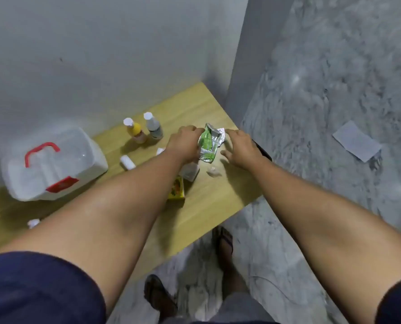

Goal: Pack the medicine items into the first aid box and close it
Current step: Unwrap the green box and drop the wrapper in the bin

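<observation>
Your left hand (pixel 186 142) pinches one green and silver foil sachet (pixel 209 143) by its left edge and holds it upright above the wooden table (pixel 218 202). Your right hand (pixel 240 149) is just beside the sachet with fingers spread, the forefinger near its top corner; whether it touches, I cannot tell.

One first aid box (pixel 52 164), white with a clear lid and one red handle, stands closed at the left of the table, well apart from your hands. Two bottles with white caps stand near the wall: one yellow bottle (pixel 136 130) and one grey bottle (pixel 153 126), just beside each other. One white roll (pixel 127 162) lies between the box and your left arm. One yellow carton (pixel 176 190) and one white packet (pixel 190 171) lie partly under your left forearm. One small clear wrapper (pixel 213 170) lies below the sachet.
</observation>
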